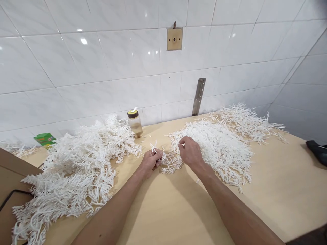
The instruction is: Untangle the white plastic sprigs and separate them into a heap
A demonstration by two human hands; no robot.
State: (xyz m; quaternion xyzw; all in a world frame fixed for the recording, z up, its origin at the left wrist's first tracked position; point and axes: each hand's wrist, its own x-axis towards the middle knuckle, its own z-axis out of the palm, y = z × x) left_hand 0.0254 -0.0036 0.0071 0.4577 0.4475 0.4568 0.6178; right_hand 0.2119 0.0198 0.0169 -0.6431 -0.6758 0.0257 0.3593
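My left hand [149, 162] is closed in a pinch on a thin white branched strand [154, 146], whose tips stick up above the thumb. Just to its right, a small loose bunch of white strands [171, 162] lies on the table. My right hand [190, 152] is at the left edge of a wide pile of similar white strands [222, 149]. Its fingers curl together and point left; anything between them is hidden. A larger, taller heap of white branched strands [79, 163] spreads across the left side.
A clear jar [136, 126] with a dark-rimmed yellow lid stands near the tiled wall. A metal strip [198, 97] leans there. Farther left are a green box [45, 139] and a brown carton [15, 177]. A black object [316, 152] sits at the right edge of the wooden table [173, 211].
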